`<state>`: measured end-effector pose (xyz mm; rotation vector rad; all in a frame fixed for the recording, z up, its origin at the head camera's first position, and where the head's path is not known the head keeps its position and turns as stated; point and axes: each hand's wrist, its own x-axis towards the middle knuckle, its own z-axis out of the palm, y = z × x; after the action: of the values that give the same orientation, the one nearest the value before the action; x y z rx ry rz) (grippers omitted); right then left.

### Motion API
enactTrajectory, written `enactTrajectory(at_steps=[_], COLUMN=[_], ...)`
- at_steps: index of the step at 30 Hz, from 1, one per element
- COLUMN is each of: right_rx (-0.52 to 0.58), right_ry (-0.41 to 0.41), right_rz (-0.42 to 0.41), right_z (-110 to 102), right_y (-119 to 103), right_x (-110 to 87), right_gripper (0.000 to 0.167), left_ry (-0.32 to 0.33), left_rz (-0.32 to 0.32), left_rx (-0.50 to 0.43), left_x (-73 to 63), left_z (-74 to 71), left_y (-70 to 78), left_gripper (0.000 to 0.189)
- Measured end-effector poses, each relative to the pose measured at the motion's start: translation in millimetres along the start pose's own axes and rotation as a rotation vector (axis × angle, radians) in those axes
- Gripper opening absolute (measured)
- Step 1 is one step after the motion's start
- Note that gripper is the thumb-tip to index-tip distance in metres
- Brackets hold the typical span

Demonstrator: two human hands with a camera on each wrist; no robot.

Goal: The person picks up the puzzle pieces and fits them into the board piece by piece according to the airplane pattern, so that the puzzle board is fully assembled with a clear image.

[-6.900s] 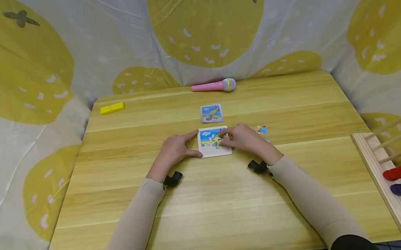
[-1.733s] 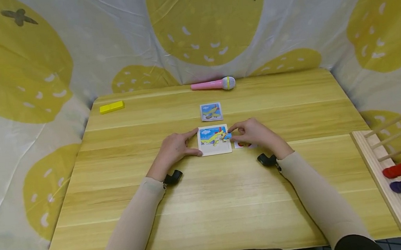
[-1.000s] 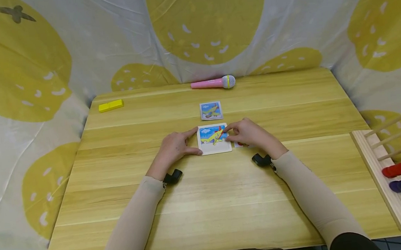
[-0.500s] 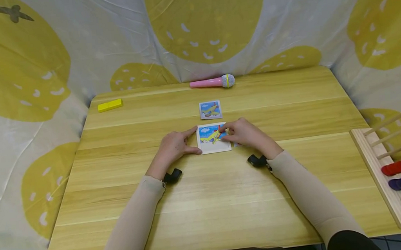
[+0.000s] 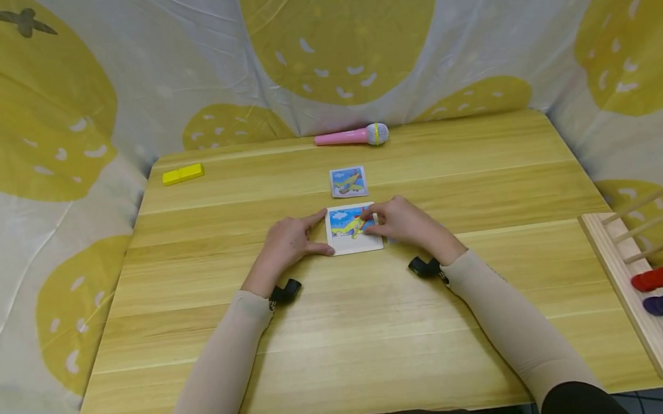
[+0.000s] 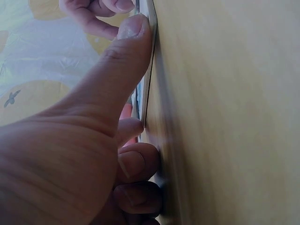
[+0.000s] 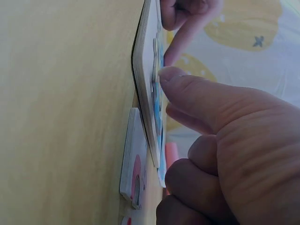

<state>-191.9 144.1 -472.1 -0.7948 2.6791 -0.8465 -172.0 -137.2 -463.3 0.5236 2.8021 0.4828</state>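
Observation:
A small white-framed jigsaw tray (image 5: 356,246) lies mid-table, its upper part filled with pieces showing a yellow plane on blue sky. My left hand (image 5: 287,240) holds the tray's left side, thumb by the near corner and index finger by the far one. The left wrist view shows that thumb (image 6: 136,35) against the tray edge. With thumb and index finger, my right hand (image 5: 405,224) pinches a puzzle piece at the right of the picture; the fingers mostly hide it. In the right wrist view the thumb (image 7: 176,82) meets the piece's edge.
Loose pieces, one with red print (image 7: 133,168), lie right of the tray, mostly hidden under my right hand. A picture card (image 5: 348,182) with the same plane lies behind the tray. Farther off are a pink toy microphone (image 5: 349,137) and yellow blocks (image 5: 183,174). A wooden bead rack (image 5: 645,299) stands right.
My right hand has brought a blue-and-yellow piece from the tray's right edge leftward into the picture, which now shows more of the plane. The left hand stays at the tray's left side.

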Motion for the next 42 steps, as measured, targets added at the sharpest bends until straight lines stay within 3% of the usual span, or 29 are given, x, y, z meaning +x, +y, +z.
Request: enactTrajectory(at_steps=[14,22,30,35,42], right_rx=[-0.002,0.170,0.309,0.269,0.172], right_ry=[0.034,0.069,0.156,0.150,0.120], right_rz=[-0.042,0.081,0.195,0.203,0.202], right_z=[4,-9,-20,-16,-9], right_y=[1,11,34,35,28], right_x=[1.8,-10.9,-49.1,-66.6,-72.2], right_gripper=[0.018,0.030,0.039,0.039,0.035], left_ry=[-0.002,0.010,0.010,0.008,0.008], left_rz=[0.001,-0.005,-0.013,-0.016,-0.018], left_rx=[-0.010,-0.008,-0.025,-0.025,-0.025], left_x=[-0.3,-0.5,-0.3,-0.4,-0.2], left_z=[0.7,1.9,1.1,0.9,1.3], left_y=[0.5,-0.1,1.3,1.5,1.8], left_gripper=[0.098,0.099,0.099,0.100,0.099])
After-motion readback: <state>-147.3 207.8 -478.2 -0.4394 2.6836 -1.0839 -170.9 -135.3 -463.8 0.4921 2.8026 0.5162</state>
